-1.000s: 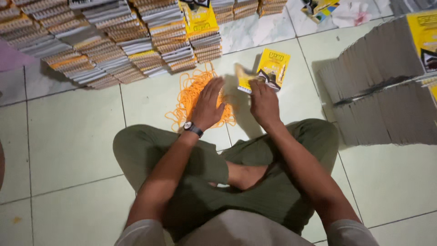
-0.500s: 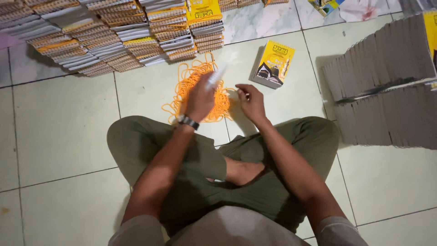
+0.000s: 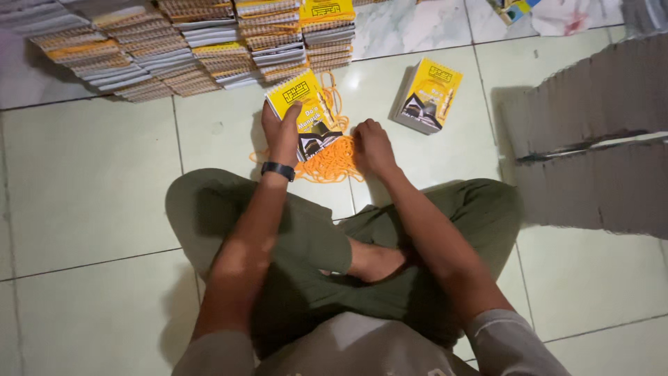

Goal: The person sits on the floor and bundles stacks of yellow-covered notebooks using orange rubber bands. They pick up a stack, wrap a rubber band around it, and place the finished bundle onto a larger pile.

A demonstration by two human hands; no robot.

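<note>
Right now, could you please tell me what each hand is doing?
Left hand: closed on a yellow spiral-bound booklet.
Right hand: curled closed on the orange cords.

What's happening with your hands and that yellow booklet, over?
Left hand gripping yellow booklet. Right hand in orange cords. Nothing blocking, over.

The right hand (image 3: 374, 147) hides its own fingertips among the orange cords (image 3: 332, 159) (perhaps pinching one), while the grey stacks (image 3: 591, 139) at right run off the frame's edge.
</note>
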